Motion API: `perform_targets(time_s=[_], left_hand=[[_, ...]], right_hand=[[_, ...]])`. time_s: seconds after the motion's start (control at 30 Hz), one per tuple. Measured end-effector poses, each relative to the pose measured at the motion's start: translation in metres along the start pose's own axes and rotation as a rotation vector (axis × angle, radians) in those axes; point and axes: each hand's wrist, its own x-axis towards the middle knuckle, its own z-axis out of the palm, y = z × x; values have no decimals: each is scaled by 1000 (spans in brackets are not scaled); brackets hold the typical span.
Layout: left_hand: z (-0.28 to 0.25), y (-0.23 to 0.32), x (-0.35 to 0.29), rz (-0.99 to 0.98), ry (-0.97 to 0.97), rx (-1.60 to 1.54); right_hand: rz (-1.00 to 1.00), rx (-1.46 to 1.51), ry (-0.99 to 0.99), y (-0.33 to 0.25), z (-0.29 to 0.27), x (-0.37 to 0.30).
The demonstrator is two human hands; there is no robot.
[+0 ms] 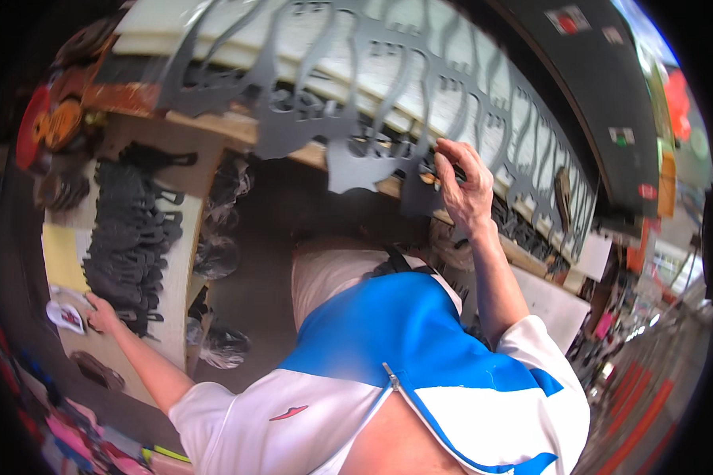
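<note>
A large grey sheet [364, 168] with rows of shoe-part cut-outs lies over pale white layers, its near edge hanging past the table's front. My right hand [466, 190] is at that edge, fingers curled and thumb drawn in close to them. What lies between the fingertips, if anything, is hidden. Far to the left, my left hand [101, 313] rests on a side table with its fingers bent; what they hold does not show. Beside it are a white rounded piece [65, 317] with a dark mark and a long pile of black cut pieces [127, 237].
The side table [178, 261] carries a yellow sheet [62, 257] and a brown oblong thing [97, 370]. Clear plastic bags with dark contents [216, 257] hang by its edge. A dark machine beam [602, 95] spans the far right. A brown tool-like piece [562, 198] lies on the grey sheet.
</note>
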Motion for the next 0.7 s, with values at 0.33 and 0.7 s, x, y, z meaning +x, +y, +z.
perform_targets(time_s=[0.33, 0.7], left_hand=[[-199, 219, -562, 816, -1821, -710], [-317, 308, -629, 939, -1700, -1235]], right_hand=[[579, 121, 189, 116, -112, -116], [635, 889, -364, 78, -167, -119]])
